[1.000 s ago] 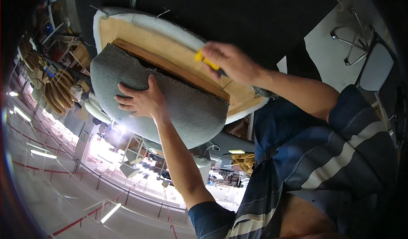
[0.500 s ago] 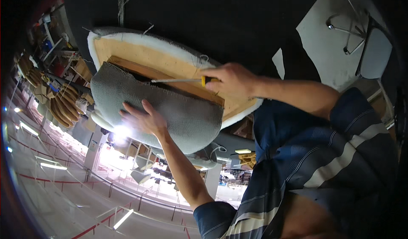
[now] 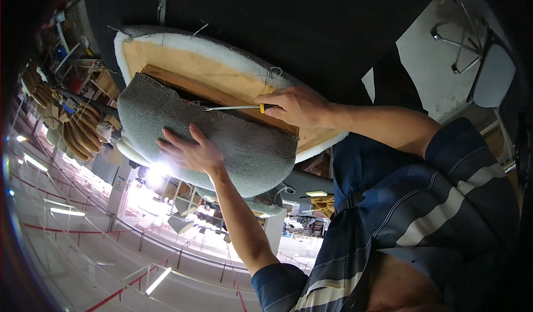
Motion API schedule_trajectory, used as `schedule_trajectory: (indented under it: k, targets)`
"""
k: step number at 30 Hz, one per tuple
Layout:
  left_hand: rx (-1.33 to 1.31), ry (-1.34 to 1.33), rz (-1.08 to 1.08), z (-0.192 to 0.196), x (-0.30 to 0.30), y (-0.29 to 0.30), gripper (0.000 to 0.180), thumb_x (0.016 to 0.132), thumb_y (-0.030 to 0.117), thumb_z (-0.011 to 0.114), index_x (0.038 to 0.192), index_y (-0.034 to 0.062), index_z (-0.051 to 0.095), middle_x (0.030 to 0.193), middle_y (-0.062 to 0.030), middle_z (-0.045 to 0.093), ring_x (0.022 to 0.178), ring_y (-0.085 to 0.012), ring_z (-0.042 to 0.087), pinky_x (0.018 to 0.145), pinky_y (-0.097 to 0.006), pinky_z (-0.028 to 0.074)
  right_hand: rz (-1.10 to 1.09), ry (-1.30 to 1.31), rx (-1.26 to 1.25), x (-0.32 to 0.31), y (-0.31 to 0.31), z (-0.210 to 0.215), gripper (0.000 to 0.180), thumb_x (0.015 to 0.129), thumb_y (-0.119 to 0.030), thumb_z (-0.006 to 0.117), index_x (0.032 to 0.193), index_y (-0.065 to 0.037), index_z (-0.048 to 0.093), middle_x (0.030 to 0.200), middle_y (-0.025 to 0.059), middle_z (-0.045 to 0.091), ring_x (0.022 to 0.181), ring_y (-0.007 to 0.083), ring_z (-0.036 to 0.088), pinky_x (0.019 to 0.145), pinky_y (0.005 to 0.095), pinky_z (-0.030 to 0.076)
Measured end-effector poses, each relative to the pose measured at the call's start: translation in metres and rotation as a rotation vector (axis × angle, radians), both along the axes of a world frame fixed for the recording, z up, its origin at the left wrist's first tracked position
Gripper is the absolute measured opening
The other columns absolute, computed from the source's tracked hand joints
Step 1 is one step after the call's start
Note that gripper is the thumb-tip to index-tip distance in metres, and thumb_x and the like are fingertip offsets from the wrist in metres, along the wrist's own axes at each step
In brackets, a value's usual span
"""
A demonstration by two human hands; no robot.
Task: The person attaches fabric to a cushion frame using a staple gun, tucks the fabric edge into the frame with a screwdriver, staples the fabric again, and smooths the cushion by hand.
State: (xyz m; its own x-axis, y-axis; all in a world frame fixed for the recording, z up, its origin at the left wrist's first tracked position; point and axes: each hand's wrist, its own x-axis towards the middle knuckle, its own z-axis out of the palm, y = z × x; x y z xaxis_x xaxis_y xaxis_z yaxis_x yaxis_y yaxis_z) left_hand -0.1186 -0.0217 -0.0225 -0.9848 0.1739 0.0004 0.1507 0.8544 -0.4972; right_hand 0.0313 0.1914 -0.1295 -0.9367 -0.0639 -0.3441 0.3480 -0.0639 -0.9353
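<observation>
A chair seat pad [image 3: 222,70] with a white foam rim and a tan face lies on a black surface. A grey woven fabric cover [image 3: 244,145] is folded back over its near half. My left hand [image 3: 191,151] presses flat on the grey fabric, fingers spread. My right hand [image 3: 297,105] grips a screwdriver [image 3: 236,107] by its yellow handle. The metal shaft points left, and its tip sits at the fabric's edge, beside the wooden board under the foam.
The black surface [image 3: 288,18] stretches behind the pad. A chair with chrome legs [image 3: 472,51] stands at the upper right on a pale floor. Stacked tan seat shells [image 3: 75,131] sit at the left. A lit hall with railings fills the lower left.
My right hand has swung the screwdriver down so the shaft lies along the fabric edge, pointing left. My left hand has slid slightly lower on the grey fabric.
</observation>
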Motion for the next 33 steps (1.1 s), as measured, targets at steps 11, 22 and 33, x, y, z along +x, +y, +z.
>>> schedule_trajectory:
  k: [11,22,33]
  targets:
    - [0.075,-0.024,-0.006,0.000,0.000,0.004,0.083,0.092,0.073,0.033,0.154,0.0186,0.027,0.161,-0.0188,0.016,0.147,-0.0446,0.016,0.113,-0.066,0.017,0.017,0.154,0.252,-0.011,0.004,-0.002,0.031,0.086,-0.020,0.069,0.117,-0.015,0.068,0.091,0.0071,0.072,0.074,0.0221,0.070,0.065,0.0347,0.058]
    - [0.064,-0.016,-0.006,0.000,0.002,0.004,0.082,0.092,0.070,0.037,0.154,0.0171,0.028,0.160,-0.0204,0.017,0.146,-0.0443,0.017,0.113,-0.066,0.017,-0.069,-0.128,-0.279,0.002,-0.026,-0.018,0.037,0.092,-0.020,0.066,0.128,-0.010,0.063,0.109,0.0150,0.071,0.095,0.0230,0.070,0.086,0.0331,0.052]
    - [-0.062,0.002,0.130,-0.008,-0.009,0.030,0.097,0.078,0.060,0.065,0.153,0.0146,0.023,0.155,-0.0311,0.016,0.142,-0.0524,0.018,0.108,-0.067,0.025,-0.122,-0.109,-0.233,0.019,-0.045,-0.009,0.037,0.091,-0.026,0.066,0.127,-0.017,0.064,0.109,0.0129,0.071,0.097,0.0310,0.068,0.089,0.0388,0.051]
